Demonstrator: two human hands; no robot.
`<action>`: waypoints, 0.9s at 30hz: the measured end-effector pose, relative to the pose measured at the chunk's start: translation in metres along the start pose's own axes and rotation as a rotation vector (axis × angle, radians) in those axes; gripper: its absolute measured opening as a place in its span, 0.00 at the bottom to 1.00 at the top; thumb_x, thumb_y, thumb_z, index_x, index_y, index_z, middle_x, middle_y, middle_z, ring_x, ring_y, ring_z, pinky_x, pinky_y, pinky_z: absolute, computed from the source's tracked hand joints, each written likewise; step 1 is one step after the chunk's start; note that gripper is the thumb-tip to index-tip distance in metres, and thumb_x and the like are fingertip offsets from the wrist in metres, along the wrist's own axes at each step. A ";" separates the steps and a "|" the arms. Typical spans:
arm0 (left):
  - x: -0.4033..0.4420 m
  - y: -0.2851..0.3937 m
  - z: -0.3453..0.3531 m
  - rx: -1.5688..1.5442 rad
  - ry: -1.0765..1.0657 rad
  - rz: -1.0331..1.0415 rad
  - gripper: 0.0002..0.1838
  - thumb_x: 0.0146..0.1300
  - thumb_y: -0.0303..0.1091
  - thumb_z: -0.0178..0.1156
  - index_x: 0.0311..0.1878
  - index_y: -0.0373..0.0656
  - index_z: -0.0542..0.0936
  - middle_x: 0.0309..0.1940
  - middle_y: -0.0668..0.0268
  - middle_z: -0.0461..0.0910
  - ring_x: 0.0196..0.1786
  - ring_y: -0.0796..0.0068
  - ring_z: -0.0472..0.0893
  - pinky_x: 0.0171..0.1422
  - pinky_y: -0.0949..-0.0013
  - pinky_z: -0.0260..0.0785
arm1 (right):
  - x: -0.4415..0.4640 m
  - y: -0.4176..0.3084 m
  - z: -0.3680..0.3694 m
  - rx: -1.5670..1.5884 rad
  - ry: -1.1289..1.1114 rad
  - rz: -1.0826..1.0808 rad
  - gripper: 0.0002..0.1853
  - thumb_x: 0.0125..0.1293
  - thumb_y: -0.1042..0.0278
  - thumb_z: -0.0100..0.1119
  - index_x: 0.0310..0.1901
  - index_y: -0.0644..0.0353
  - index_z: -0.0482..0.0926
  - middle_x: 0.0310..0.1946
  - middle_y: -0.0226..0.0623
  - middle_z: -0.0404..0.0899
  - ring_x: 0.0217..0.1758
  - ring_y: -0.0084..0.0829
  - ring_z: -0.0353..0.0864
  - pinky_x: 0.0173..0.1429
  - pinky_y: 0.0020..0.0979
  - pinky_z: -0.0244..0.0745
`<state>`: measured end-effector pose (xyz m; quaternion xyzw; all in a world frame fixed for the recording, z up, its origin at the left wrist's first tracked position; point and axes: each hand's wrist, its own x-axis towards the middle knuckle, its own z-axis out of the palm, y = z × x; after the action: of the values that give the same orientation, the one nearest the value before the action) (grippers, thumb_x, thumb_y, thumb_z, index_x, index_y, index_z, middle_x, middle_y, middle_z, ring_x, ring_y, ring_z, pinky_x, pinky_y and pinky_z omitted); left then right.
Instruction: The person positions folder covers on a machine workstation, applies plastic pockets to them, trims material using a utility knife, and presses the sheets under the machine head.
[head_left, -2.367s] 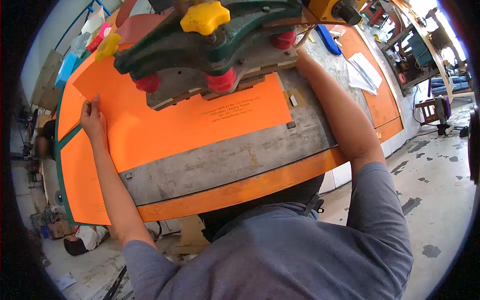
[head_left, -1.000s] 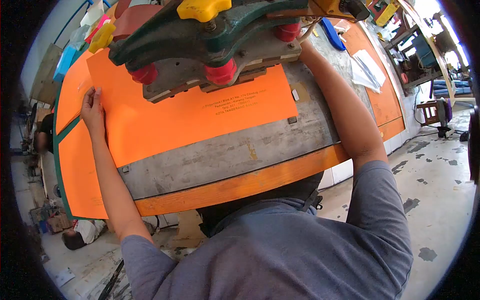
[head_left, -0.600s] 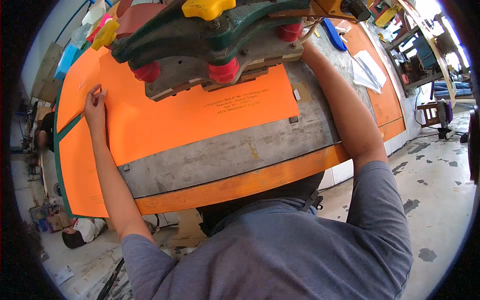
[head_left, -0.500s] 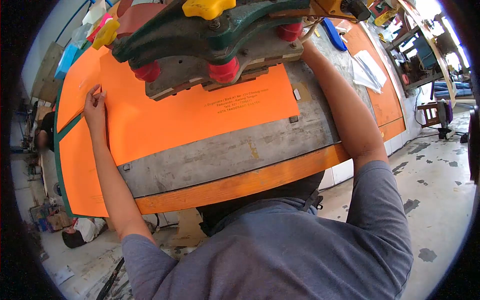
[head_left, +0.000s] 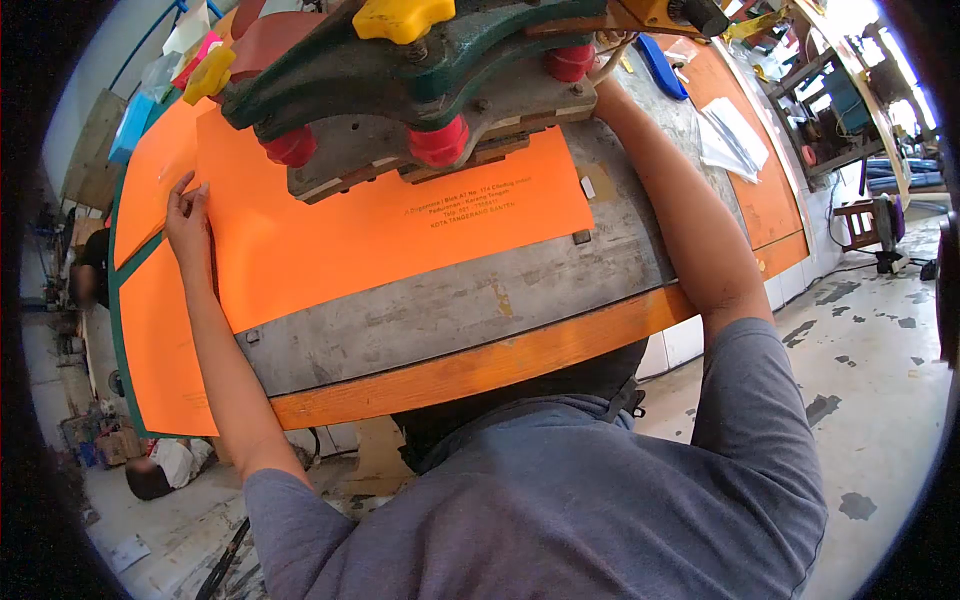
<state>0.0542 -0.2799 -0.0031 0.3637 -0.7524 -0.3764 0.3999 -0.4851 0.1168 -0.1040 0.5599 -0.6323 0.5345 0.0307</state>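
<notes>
An orange printed sheet [head_left: 330, 240] lies on a grey metal plate [head_left: 420, 305], with several lines of dark text near its right end. My left hand [head_left: 188, 218] rests by the sheet's left edge, its fingers loosely bent and apart, with nothing visible in them. Above the sheet stands a dark green press head [head_left: 340, 75] with red knobs [head_left: 438, 142] and yellow knobs [head_left: 405, 18]; it covers part of the sheet. My right arm [head_left: 680, 180] reaches up along the plate's right side. My right hand [head_left: 606, 98] is mostly hidden behind the press, fingers out of sight.
More orange sheets [head_left: 160, 340] lie left of the plate on a green surface. A wooden edge [head_left: 480, 360] runs along the front. At the right are a blue-handled tool [head_left: 662, 68] and clear plastic pieces [head_left: 732, 138]. Another person [head_left: 175, 468] is at the lower left.
The view has shifted slightly, so the press appears a little further left. Both arms and the orange sheet keep nearly the same positions.
</notes>
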 end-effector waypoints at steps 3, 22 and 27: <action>0.004 -0.005 -0.002 0.014 -0.036 0.002 0.21 0.82 0.33 0.68 0.74 0.41 0.82 0.35 0.78 0.77 0.42 0.86 0.75 0.50 0.76 0.69 | -0.001 -0.003 -0.003 0.003 -0.015 -0.030 0.32 0.66 0.62 0.82 0.70 0.57 0.82 0.69 0.47 0.84 0.73 0.47 0.82 0.76 0.50 0.79; 0.008 -0.007 -0.007 0.146 0.048 0.081 0.23 0.82 0.36 0.70 0.74 0.42 0.82 0.38 0.75 0.84 0.41 0.86 0.78 0.46 0.76 0.70 | -0.002 -0.011 -0.005 -0.077 -0.011 -0.092 0.31 0.67 0.61 0.81 0.69 0.57 0.82 0.68 0.47 0.85 0.73 0.48 0.83 0.76 0.50 0.79; 0.004 -0.001 -0.005 0.110 0.066 0.060 0.22 0.82 0.37 0.70 0.73 0.41 0.83 0.37 0.75 0.82 0.41 0.86 0.78 0.47 0.77 0.70 | -0.006 -0.012 -0.007 -0.094 -0.006 -0.094 0.31 0.67 0.61 0.81 0.69 0.57 0.82 0.68 0.47 0.85 0.73 0.48 0.83 0.76 0.50 0.79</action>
<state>0.0570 -0.2846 -0.0007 0.3747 -0.7689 -0.3102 0.4150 -0.4776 0.1280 -0.0967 0.5886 -0.6297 0.5006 0.0800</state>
